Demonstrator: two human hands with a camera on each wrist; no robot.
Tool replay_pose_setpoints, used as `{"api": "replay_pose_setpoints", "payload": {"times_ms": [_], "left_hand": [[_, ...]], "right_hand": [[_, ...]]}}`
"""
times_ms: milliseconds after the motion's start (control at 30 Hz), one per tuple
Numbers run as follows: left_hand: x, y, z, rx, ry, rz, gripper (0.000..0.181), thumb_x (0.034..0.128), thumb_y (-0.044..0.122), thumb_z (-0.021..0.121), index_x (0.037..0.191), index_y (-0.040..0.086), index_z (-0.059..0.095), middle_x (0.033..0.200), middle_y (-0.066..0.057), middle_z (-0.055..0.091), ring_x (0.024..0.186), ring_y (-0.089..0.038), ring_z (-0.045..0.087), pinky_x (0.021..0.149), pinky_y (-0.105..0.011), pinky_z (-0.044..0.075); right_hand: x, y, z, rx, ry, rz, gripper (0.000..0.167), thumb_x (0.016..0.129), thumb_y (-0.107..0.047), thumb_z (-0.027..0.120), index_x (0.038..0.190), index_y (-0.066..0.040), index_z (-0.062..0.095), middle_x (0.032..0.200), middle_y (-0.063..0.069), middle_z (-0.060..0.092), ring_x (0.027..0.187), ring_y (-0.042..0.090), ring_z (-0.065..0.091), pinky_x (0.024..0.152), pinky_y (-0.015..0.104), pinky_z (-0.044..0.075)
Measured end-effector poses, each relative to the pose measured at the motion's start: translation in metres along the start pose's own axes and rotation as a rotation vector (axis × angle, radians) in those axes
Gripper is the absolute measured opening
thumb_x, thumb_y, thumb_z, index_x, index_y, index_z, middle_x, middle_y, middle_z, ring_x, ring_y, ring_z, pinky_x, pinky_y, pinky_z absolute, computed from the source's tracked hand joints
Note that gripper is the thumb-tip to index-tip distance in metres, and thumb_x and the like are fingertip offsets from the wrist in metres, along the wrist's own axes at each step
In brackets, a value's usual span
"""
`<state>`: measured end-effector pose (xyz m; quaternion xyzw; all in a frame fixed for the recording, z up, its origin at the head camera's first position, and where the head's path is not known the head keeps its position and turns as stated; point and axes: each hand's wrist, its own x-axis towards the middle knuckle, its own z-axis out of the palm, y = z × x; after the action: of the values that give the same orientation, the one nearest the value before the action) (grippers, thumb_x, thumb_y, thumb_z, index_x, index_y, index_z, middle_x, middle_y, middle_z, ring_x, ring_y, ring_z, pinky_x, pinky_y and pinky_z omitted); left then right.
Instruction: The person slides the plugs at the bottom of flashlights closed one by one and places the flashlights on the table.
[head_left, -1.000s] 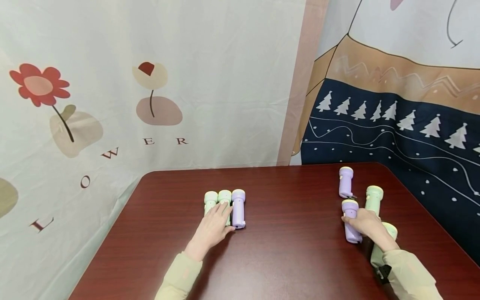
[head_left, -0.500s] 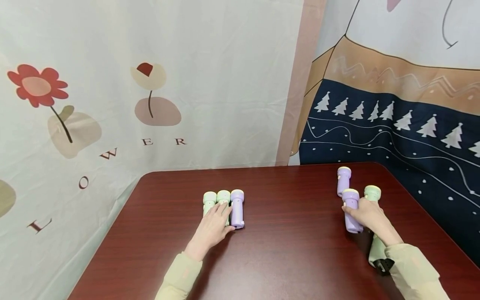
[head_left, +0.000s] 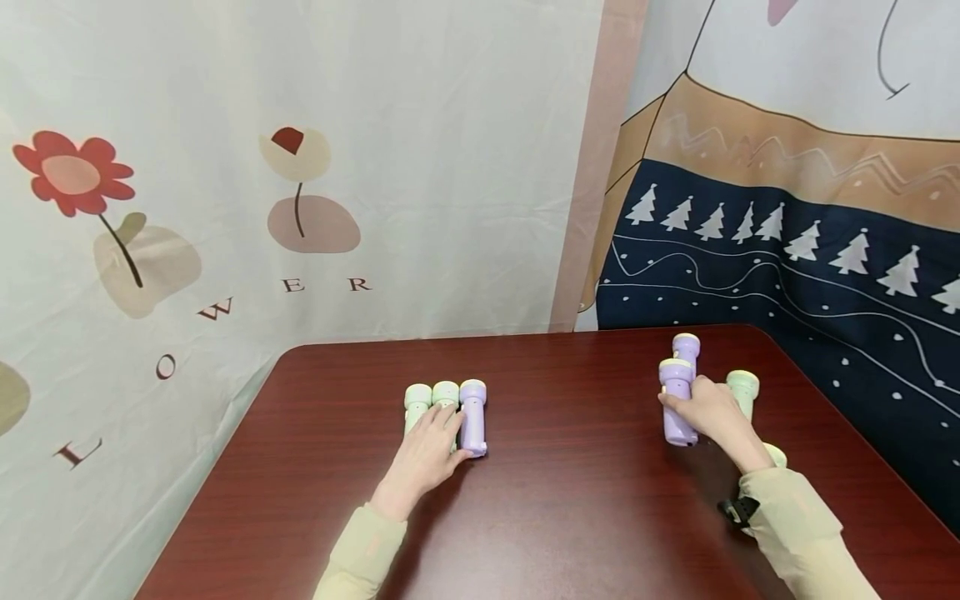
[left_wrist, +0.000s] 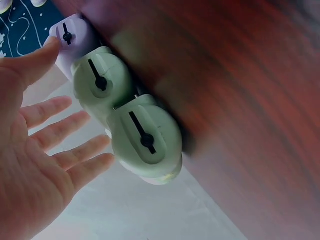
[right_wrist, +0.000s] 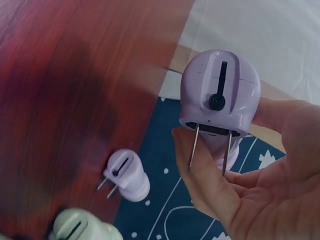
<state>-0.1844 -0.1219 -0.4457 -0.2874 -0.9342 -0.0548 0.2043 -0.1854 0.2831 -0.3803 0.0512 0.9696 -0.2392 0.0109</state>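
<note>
My right hand (head_left: 716,412) grips a purple flashlight (head_left: 677,400) around its body, above the table. Two thin metal plug prongs (right_wrist: 194,150) stick out from its base in the right wrist view. My left hand (head_left: 422,454) lies over a row of standing flashlights, fingers extended. That row has a green flashlight (head_left: 417,398), another green flashlight (head_left: 446,393) in the middle and a purple flashlight (head_left: 473,417) on the right. The left thumb touches the purple one near its base; whether the other fingers touch the green ones is hard to tell.
Behind the held one stands another purple flashlight (head_left: 686,344). A green flashlight (head_left: 743,387) is beside the right hand, and a further green flashlight (head_left: 775,455) is mostly hidden by the right forearm. The dark red table (head_left: 570,483) meets hanging cloths at its back and right.
The right hand has lifted the purple flashlight and carried it up and leftward, away from the green ones. The left hand stays over its row.
</note>
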Motion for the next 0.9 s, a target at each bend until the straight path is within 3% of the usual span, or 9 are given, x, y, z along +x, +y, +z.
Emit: {"api": "replay_pose_setpoints", "payload": {"times_ms": [300, 467, 667, 900], "left_hand": [[0.013, 0.011, -0.001, -0.076, 0.02, -0.017, 0.056, 0.0771, 0.033, 0.075, 0.119, -0.001, 0.059, 0.118, -0.014, 0.064, 0.108, -0.037, 0.058, 0.096, -0.041, 0.047], [0.022, 0.021, -0.003, -0.086, 0.028, -0.03, 0.055, 0.08, 0.034, 0.073, 0.121, 0.001, 0.058, 0.117, -0.012, 0.065, 0.111, -0.035, 0.059, 0.097, -0.04, 0.047], [0.034, 0.036, -0.004, -0.124, 0.007, -0.069, 0.056, 0.0829, 0.035, 0.069, 0.127, 0.004, 0.056, 0.119, -0.013, 0.065, 0.117, -0.033, 0.058, 0.093, -0.041, 0.05], [0.047, 0.054, -0.003, -0.192, -0.027, -0.077, 0.058, 0.085, 0.039, 0.067, 0.13, 0.005, 0.053, 0.12, -0.012, 0.066, 0.121, -0.032, 0.055, 0.094, -0.042, 0.05]], "right_hand": [[0.006, -0.02, 0.014, 0.049, 0.018, 0.025, 0.053, 0.088, -0.037, 0.059, 0.099, 0.014, 0.051, 0.083, 0.027, 0.06, 0.063, 0.026, 0.059, 0.051, 0.035, 0.051], [0.009, -0.032, 0.023, 0.022, 0.061, -0.011, 0.05, 0.087, -0.037, 0.06, 0.093, 0.012, 0.054, 0.078, 0.023, 0.059, 0.065, 0.029, 0.058, 0.064, 0.047, 0.052], [0.01, -0.045, 0.033, 0.052, 0.05, -0.012, 0.054, 0.087, -0.037, 0.061, 0.102, 0.014, 0.052, 0.087, 0.027, 0.06, 0.069, 0.029, 0.058, 0.058, 0.038, 0.053], [0.01, -0.061, 0.045, 0.126, 0.019, 0.017, 0.053, 0.087, -0.038, 0.062, 0.107, 0.011, 0.052, 0.094, 0.027, 0.062, 0.073, 0.027, 0.061, 0.063, 0.039, 0.057]]}}
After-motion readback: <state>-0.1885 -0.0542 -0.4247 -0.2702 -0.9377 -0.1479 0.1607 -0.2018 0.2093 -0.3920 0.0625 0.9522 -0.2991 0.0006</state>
